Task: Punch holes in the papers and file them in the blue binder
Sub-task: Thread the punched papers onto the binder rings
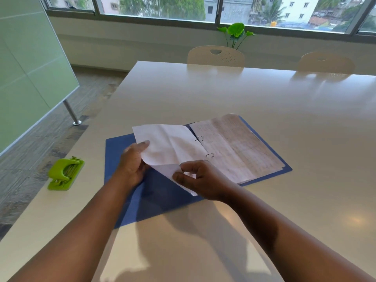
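The left hand [132, 165] holds a creased white sheet of paper [171, 147] by its left edge: the thumb lies on top of the sheet near the edge and the other fingers curl underneath it, out of sight. The right hand [200, 180] pinches the near corner of the same sheet, thumb and forefinger closed on the paper while the remaining fingers arch loosely above it. Between the two hands the sheet spans up and away from the fingers, its far right edge reaching the two metal rings [204, 146] of the blue binder [126, 151]; whether the sheet is already threaded on the rings cannot be told.

The binder lies open and flat on the table [223, 94], directly under both hands. Its left cover is bare, matte blue card, showing below and left of the left hand's fingers. Beyond the right hand's fingers, on the right cover, rests a stack of filed papers [238, 147], faintly printed with lines, slightly yellowed and soft at the edges. The rings are thin, curved, shiny wire.

Well to the left of the left hand, near the table's edge, sits a lime green hole punch [65, 174] of glossy plastic with a rounded lever. The tabletop is smooth, pale and reflective. Across the table stand two cream plastic chairs [215, 55], with a green-leaved plant [236, 31] behind them by the window.
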A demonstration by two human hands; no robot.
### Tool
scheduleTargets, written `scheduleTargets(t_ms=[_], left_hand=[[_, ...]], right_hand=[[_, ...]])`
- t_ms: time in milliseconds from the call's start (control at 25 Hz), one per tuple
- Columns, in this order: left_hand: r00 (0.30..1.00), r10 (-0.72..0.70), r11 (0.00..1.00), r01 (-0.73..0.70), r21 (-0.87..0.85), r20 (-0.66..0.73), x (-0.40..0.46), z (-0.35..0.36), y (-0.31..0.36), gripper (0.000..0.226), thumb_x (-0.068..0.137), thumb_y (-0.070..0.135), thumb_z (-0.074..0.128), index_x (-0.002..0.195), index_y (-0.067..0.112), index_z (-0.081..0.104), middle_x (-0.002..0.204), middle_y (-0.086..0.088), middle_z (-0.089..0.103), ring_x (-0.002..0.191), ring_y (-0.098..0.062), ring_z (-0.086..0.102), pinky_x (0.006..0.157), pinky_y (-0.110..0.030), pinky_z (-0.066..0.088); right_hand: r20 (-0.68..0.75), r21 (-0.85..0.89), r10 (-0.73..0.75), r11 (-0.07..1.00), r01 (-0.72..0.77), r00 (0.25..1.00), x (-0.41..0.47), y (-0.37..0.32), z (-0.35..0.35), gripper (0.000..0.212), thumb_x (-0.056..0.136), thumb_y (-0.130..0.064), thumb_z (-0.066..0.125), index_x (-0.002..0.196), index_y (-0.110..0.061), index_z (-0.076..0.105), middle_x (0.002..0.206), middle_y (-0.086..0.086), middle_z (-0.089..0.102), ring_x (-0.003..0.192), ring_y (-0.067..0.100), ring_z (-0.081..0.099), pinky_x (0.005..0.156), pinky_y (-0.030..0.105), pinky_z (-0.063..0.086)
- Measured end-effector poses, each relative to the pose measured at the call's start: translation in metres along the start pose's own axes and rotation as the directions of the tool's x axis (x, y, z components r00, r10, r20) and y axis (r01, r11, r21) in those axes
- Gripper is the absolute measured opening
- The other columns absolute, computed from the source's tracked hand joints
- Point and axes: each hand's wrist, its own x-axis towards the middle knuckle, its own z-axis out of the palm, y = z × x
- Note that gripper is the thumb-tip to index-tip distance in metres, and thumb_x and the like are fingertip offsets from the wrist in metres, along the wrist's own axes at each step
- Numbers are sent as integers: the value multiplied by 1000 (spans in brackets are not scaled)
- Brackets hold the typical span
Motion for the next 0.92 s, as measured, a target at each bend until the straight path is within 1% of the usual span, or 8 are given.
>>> scheduleTargets(t_ms=[80,160,240,280,400,520,640,920], left_hand=[[996,13,995,-4,101,-88,-2,-3,-3,6,96,4,62,99,4,67,100,-15,75,91,-31,72,75,-40,61],[992,13,985,9,174,-125,-2,-7,-6,10,98,3,61,93,8,68,97,-13,74,83,-26,71,74,-40,60],[991,25,976,4,219,-129,1,-11,-8,12,100,5,59,93,8,67,96,-13,72,81,-25,70,73,-40,59],[991,37,972,-5,237,-129,1,-12,-9,12,101,6,58,93,9,66,94,-12,71,81,-25,69,74,-41,60],[983,104,957,-57,283,-154,1,-10,-13,11,100,7,59,92,12,66,91,-10,72,83,-27,69,81,-45,60],[963,190,930,-115,350,-190,4,-11,-20,6,97,13,64,101,17,64,97,-7,73,90,-29,72,84,-48,61],[945,238,917,-142,372,-224,5,-9,-22,19,96,17,67,113,19,59,99,-1,72,91,-26,72,85,-46,61],[905,380,818,-230,527,-194,-6,-3,-27,35,99,18,62,131,19,48,83,4,62,72,-13,60,59,-26,47]], right_hand=[[57,-18,32,999,-31,998,-1,4,4,24,94,-49,67,105,-29,75,113,-15,74,105,0,66,100,33,53],[17,21,67,997,-67,998,-3,11,-1,44,87,-59,69,118,-28,74,126,-14,71,115,-2,63,105,32,50],[-120,19,109,994,-107,987,-6,23,-18,45,89,-60,65,118,-26,75,125,-13,72,112,-1,65,104,36,52],[-201,-79,133,985,-152,970,-7,32,-29,45,92,-58,63,120,-25,73,127,-10,72,114,2,65,104,36,51],[-430,-304,278,851,-428,859,-18,63,-70,55,94,-52,64,136,-16,61,141,3,63,128,19,58,105,39,47],[-605,-261,448,669,-696,658,-35,95,-106,65,87,-55,68,136,-13,57,139,10,60,127,35,54,99,49,48],[-628,-230,559,531,-816,541,-47,114,-126,73,80,-64,71,129,-12,55,135,13,57,125,40,51,95,52,47],[-608,-123,644,500,-857,463,-53,139,-131,76,72,-68,77,128,-19,59,127,7,62,116,34,57,95,50,50]])
